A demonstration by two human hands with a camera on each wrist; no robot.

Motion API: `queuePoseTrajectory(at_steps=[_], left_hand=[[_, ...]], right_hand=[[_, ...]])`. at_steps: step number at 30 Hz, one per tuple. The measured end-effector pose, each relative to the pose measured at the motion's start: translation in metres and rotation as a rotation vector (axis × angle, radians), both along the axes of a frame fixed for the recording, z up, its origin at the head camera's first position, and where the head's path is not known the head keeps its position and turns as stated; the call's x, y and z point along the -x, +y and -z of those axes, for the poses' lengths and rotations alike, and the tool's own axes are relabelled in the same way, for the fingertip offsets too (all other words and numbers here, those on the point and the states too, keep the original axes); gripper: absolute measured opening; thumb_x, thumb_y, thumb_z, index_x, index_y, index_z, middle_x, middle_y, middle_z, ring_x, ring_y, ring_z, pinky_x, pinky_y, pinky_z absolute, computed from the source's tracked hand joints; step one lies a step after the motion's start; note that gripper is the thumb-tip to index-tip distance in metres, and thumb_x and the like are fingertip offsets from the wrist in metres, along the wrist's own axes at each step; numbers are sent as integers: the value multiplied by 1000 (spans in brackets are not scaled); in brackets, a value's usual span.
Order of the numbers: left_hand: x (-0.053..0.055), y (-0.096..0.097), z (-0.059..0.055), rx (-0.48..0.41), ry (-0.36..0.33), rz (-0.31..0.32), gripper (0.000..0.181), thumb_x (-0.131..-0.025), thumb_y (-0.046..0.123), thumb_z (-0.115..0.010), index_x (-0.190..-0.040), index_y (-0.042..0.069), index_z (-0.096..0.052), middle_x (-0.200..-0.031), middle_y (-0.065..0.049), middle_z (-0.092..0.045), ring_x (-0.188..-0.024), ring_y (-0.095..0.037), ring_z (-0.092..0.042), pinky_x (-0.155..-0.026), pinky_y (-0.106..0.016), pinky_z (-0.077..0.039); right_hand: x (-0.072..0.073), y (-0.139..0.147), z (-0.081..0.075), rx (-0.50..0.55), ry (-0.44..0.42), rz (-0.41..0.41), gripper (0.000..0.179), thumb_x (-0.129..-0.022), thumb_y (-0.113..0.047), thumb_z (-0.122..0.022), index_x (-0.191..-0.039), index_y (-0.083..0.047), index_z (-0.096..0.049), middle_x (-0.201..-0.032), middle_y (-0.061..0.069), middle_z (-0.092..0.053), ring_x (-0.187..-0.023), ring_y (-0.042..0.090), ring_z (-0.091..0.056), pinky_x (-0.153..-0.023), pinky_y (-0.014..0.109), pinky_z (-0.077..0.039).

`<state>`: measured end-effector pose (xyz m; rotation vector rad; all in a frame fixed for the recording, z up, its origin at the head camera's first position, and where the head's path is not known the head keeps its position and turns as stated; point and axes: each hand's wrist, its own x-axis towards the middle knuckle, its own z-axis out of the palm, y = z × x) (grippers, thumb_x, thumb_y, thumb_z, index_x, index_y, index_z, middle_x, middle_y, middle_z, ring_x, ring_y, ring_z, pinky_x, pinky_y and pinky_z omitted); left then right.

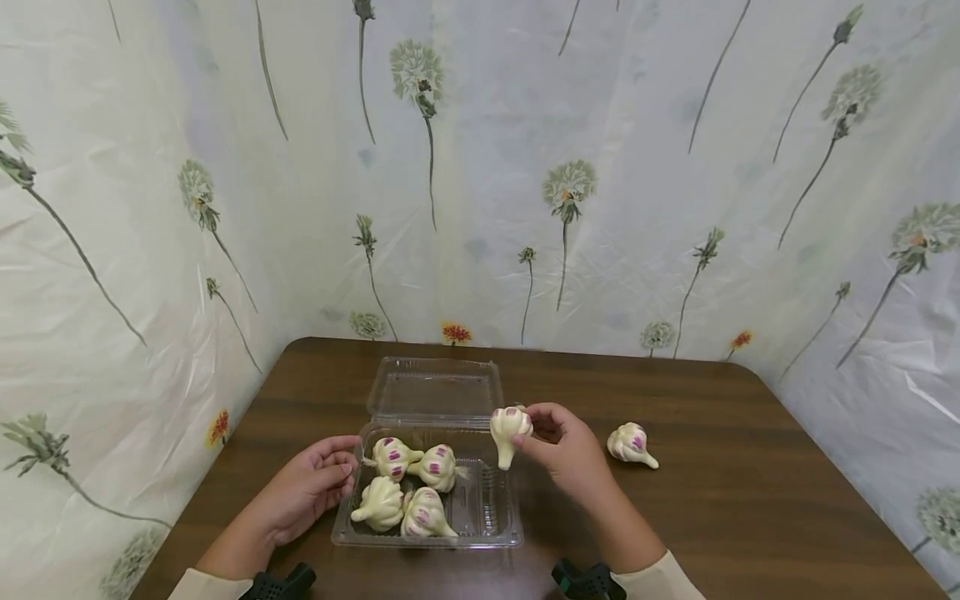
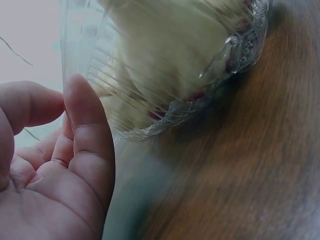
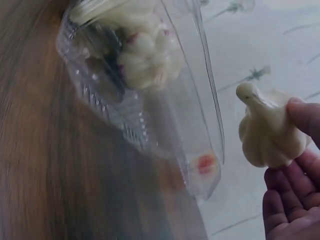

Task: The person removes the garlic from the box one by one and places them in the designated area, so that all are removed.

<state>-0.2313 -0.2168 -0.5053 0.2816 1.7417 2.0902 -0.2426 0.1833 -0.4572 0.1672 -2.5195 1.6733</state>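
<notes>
A clear plastic clamshell container (image 1: 514,512) stands on the table with its lid (image 1: 435,390) folded back. My left hand (image 1: 311,492) pinches its left rim between thumb and fingertips; the left wrist view shows this grip close up. Inside, several white garlic bulbs (image 1: 426,514) with purple marks fill the left and middle, while the right part shows bare ribbed plastic. My right hand (image 1: 570,454) holds another garlic bulb (image 1: 510,432) by its rounded side, stem pointing down in the head view, over the container's right edge. In the right wrist view this bulb (image 3: 272,130) is apart from the container.
One more garlic bulb (image 1: 630,443) lies on the dark wooden table (image 1: 720,508), right of my right hand. Behind and at both sides of the table hangs a pale sheet (image 1: 480,167) printed with dandelions.
</notes>
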Motion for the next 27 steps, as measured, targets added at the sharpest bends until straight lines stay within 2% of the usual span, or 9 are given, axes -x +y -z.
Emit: queuePoseTrajectory(at_steps=[6, 14, 27], left_hand=[[-1, 0, -3, -19, -3, 5, 59, -107, 7, -57, -156, -7, -27, -110, 0, -59, -90, -7, -62, -82, -20, -58], [0, 0, -1, -21, -31, -4, 57, -107, 7, -57, -155, -3, -29, -110, 1, -60, -91, -7, -62, -82, -20, -58], [1, -1, 1, -33, -12, 7, 56, -107, 7, -57, -155, -3, -30, -110, 1, -60, -91, -6, -63, -82, -20, -58]], right_hand=[[-2, 14, 1, -7, 2, 22, 41, -88, -22, -87, -123, -10, -68, -124, 8, -72, -117, 23, -67, -97, 25, -54], [-4, 34, 2, -12, 15, 67, 44, -90, -23, -85, -126, -7, -66, -126, 11, -70, -117, 23, -66, -94, 19, -53], [-11, 60, 2, -50, 36, 152, 50, -92, -29, -84, -130, -4, -64, -131, 14, -68, -120, 23, -64, -92, 10, -50]])
